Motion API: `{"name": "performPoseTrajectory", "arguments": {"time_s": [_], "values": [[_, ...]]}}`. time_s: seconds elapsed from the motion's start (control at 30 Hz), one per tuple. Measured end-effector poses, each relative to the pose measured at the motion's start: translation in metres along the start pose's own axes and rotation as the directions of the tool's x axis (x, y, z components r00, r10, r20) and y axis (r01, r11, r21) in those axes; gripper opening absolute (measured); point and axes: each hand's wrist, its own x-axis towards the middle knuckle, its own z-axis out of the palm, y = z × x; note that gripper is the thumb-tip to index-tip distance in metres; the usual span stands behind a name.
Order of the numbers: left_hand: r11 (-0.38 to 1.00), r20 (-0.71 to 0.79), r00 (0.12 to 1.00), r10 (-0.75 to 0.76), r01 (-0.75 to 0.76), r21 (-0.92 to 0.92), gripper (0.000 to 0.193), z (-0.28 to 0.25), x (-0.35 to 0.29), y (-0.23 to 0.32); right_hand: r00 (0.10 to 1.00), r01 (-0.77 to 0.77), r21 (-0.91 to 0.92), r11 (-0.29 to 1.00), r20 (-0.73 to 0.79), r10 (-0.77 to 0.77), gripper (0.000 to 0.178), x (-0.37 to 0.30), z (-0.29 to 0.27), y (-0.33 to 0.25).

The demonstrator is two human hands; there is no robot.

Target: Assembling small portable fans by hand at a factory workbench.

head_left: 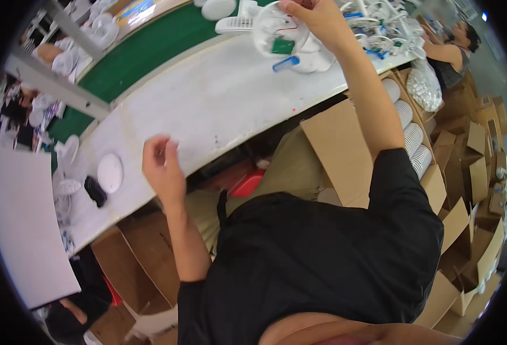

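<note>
At the far side of the white bench (207, 109), my right hand (317, 20) is closed on the rim of a round white plastic housing (265, 40). A green circuit board (283, 46) and a thin red wire show inside it. Just below the housing is a blue piece (285, 63); whether it is attached cannot be made out. My left hand (164, 172) hovers over the bench's near edge, fingers loosely curled and slightly blurred, with nothing visible in it. To its left lie a white disc (110, 173) and a small black object (95, 191).
White housings with blue parts are heaped (380, 29) at the far right. A green conveyor belt (133, 63) runs behind the bench. Beside me, an open carton (345, 149) stands near stacked white discs (413, 138). A co-worker (452, 54) sits at the far right.
</note>
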Motion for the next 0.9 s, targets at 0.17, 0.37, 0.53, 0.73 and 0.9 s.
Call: {"name": "performPoseTrajectory", "arguments": {"time_s": [0.17,0.37,0.53,0.73,0.9], "values": [[0.965,0.146,0.954,0.262,-0.259,-0.038,0.051,0.052,-0.006,0.078,0.994,0.08,0.02,0.997,0.076,-0.082,0.009,-0.046,0.08,-0.021],[0.949,0.158,0.958,0.241,-0.267,0.166,0.043,0.049,-0.008,0.085,0.995,-0.028,0.1,0.995,0.1,0.018,0.008,-0.087,0.121,-0.058],[0.984,0.044,0.983,0.18,-0.18,-0.001,0.032,0.051,-0.01,0.082,0.968,0.245,0.067,0.967,-0.074,-0.24,0.004,-0.109,0.14,-0.073],[0.939,-0.05,0.991,0.122,-0.131,-0.319,0.025,0.055,-0.013,0.082,0.728,0.673,0.088,0.735,0.099,-0.678,0.012,-0.09,0.12,-0.044],[0.895,0.001,0.996,0.091,-0.082,-0.439,0.025,0.055,-0.017,0.087,0.824,0.528,-0.006,0.849,0.244,-0.511,0.012,-0.099,0.116,-0.073]]}}
